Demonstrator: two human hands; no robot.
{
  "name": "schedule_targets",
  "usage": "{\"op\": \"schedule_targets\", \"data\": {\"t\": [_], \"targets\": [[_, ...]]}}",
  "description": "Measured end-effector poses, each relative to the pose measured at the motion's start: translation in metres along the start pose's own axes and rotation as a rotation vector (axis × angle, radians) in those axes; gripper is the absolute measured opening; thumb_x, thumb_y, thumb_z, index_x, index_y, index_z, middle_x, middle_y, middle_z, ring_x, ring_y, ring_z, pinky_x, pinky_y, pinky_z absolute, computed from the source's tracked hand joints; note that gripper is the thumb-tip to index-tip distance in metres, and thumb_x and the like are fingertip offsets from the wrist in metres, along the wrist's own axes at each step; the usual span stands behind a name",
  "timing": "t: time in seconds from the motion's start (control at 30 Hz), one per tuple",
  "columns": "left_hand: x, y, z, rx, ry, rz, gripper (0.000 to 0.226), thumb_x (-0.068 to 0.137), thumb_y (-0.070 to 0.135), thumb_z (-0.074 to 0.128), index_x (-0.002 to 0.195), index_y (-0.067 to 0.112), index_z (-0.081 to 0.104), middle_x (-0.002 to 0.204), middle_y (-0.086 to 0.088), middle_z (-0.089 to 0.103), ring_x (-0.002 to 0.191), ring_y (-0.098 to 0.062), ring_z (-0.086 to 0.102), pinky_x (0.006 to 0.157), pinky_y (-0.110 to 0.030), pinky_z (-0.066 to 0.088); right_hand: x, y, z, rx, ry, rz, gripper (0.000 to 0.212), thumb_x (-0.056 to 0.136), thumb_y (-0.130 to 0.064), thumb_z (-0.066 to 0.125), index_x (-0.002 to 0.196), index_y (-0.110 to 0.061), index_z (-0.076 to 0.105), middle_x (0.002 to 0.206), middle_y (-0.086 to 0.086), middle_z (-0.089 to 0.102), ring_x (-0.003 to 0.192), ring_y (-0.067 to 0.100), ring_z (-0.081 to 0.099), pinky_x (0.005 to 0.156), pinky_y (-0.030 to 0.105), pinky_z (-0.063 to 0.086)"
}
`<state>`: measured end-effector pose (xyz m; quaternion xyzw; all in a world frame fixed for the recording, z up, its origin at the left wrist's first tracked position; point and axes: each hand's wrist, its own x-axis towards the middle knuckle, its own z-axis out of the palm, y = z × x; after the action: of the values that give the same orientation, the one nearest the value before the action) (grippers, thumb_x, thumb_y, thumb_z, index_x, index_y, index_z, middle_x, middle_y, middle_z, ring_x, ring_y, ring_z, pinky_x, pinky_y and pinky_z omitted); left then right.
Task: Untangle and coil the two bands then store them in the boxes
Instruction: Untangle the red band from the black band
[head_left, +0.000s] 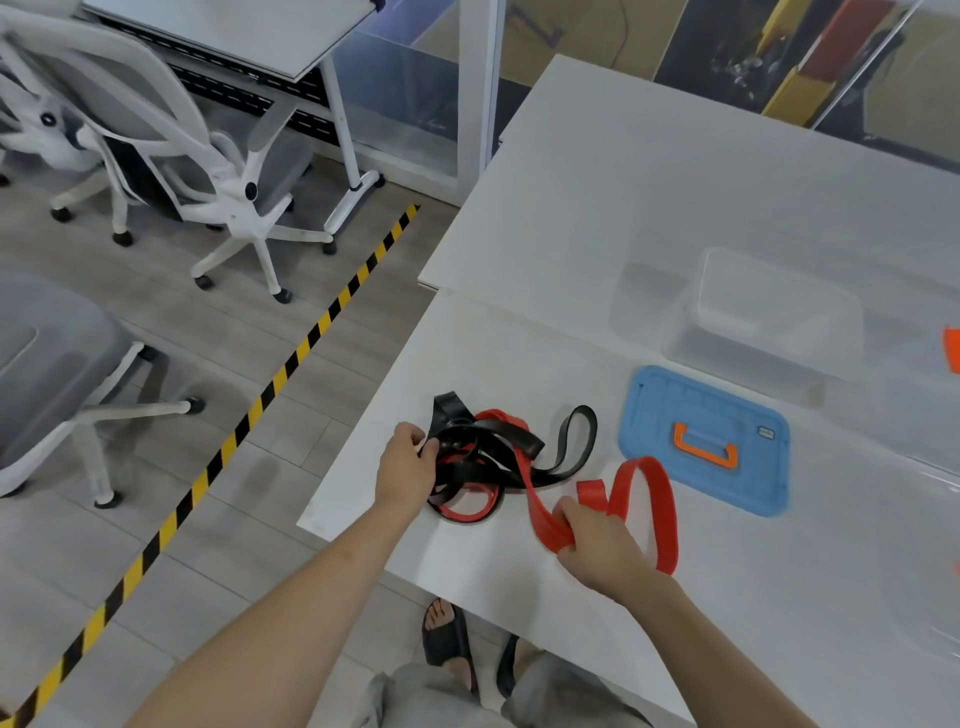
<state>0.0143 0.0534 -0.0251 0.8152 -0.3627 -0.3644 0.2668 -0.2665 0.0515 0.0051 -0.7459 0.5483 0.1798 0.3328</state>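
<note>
A person at a white table (597, 197) works on two knotted bands, approx. at the start of the untangling step. The left hand (408, 462) pinches a strand of the black band (498, 431) at the left edge of the knot. The right hand (597, 545) is closed round a doubled run of the red band (665, 514), whose free loop stands up just right of the fist.

The knot lies near the table's front left corner, between the hands. A blue lid (670, 410) w/ an orange handle (706, 449) lies flat just right of it. Beyond that sits a clear box (769, 317). A second box isn't clearly in view.

Both bands look flat, soft and floppy, prob. rubbery and light. They should bend any way but may grab on each other where they cross, so a hard tug would likely tighten the knot. The better hold is likely a free loop or end, fed back through the crossings, w/ the other hand pinning the mass. Neither band is coiled yet, and nothing is stored.
</note>
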Motion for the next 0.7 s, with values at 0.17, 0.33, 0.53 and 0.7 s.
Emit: {"op": "schedule_targets", "data": {"t": [0.17, 0.33, 0.53, 0.7], "targets": [[-0.005, -0.003, 0.01, 0.009, -0.092, 0.177, 0.024, 0.105, 0.015, 0.05, 0.125, 0.022, 0.061, 0.113, -0.002, 0.066, 0.101, -0.021, 0.062, 0.086, -0.029, 0.047, 0.009, -0.016, 0.01, 0.166, -0.06, 0.003, 0.064, 0.089, -0.03, 0.067, 0.148, -0.033, 0.041, 0.099, -0.006, 0.064, 0.083, 0.014, 0.066, 0.069, 0.029, 0.052], [-0.013, -0.01, 0.018, -0.005, -0.083, 0.143, 0.023, 0.105, 0.014, 0.048, 0.119, 0.02, 0.065, 0.123, -0.012, 0.057, 0.108, -0.028, 0.059, 0.092, -0.032, 0.048, 0.024, -0.031, -0.003, 0.528, 0.155, 0.11, 0.036, 0.091, -0.057, 0.067, 0.111, -0.027, 0.065, 0.101, -0.009, 0.072, 0.093, 0.013, 0.07, 0.081, 0.03, 0.056], [-0.017, -0.011, 0.013, -0.107, -0.139, -0.19, 0.067, 0.103, 0.04, 0.058, 0.155, 0.011, 0.027, 0.137, -0.02, 0.059, 0.122, -0.037, 0.06, 0.097, -0.043, 0.054, 0.057, -0.047, -0.043, 0.623, 0.572, 0.101, 0.013, 0.103, -0.028, 0.06, 0.102, -0.016, 0.066, 0.098, 0.001, 0.07, 0.089, 0.018, 0.067, 0.078, 0.031, 0.052], [-0.019, -0.009, 0.006, -0.15, -0.286, -0.266, 0.067, 0.093, 0.037, 0.073, 0.147, 0.022, 0.036, 0.13, -0.008, 0.062, 0.109, -0.032, 0.065, 0.083, -0.046, 0.063, 0.108, -0.064, -0.068, 0.534, 0.307, 0.146, 0.04, 0.104, -0.045, 0.056, 0.13, -0.016, 0.063, 0.129, 0.006, 0.067, 0.115, 0.025, 0.065, 0.094, 0.037, 0.053]]}}
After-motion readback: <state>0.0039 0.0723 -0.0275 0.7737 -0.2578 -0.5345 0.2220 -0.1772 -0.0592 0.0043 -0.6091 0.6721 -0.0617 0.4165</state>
